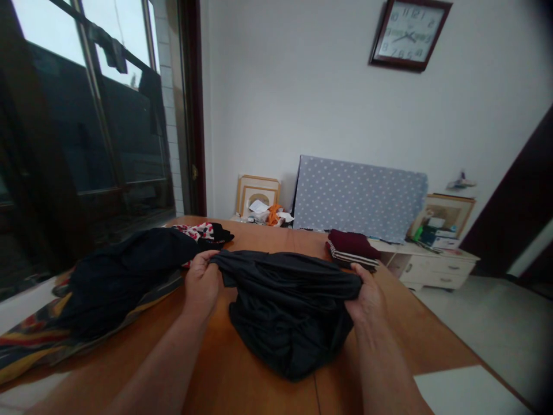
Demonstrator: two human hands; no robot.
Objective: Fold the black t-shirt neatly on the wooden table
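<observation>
A black garment (294, 311) is stretched between my two hands over the wooden table (216, 369). My left hand (203, 282) pinches its upper left corner, and my right hand (366, 294) grips the upper right edge. The cloth between them hangs in loose folds, and its lower part sags toward the tabletop. Whether it touches the wood I cannot tell, nor which kind of garment it is. Just behind my right hand lies a folded stack of clothes (352, 246), maroon on top with striped layers beneath.
On the left side a dark heap of clothing (129, 271) lies with patterned cloth (199, 231) at its far end. A white sheet (470, 389) is at the near right corner. Beyond the table stand a dotted cloth-covered panel (358, 196) and a white cabinet (444, 271).
</observation>
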